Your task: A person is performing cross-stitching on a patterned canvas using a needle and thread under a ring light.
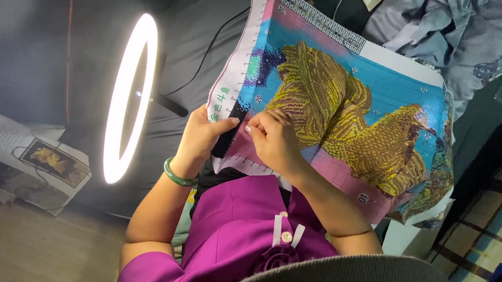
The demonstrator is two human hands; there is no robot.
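Note:
A large cross-stitch canvas [371,90] lies over my lap, showing yellow-gold shapes on blue and pink, with a white gridded border. My left hand [199,134], with a green bangle [177,177] at its wrist, grips the canvas's near left edge, thumb on top. Beside it, my right hand [273,139] rests on the pink and gold stitching with its fingertips pinched together against the fabric. Whatever sits between those fingertips is too small to make out. My purple top [241,236] fills the bottom of the view.
A lit ring light [130,96] on a black arm stands at the left, with a thin black cable [210,49] running behind it. A printed paper sheet with a picture [30,159] lies lower left. Crumpled clothes [453,31] are heaped top right, and plaid fabric [484,230] shows bottom right.

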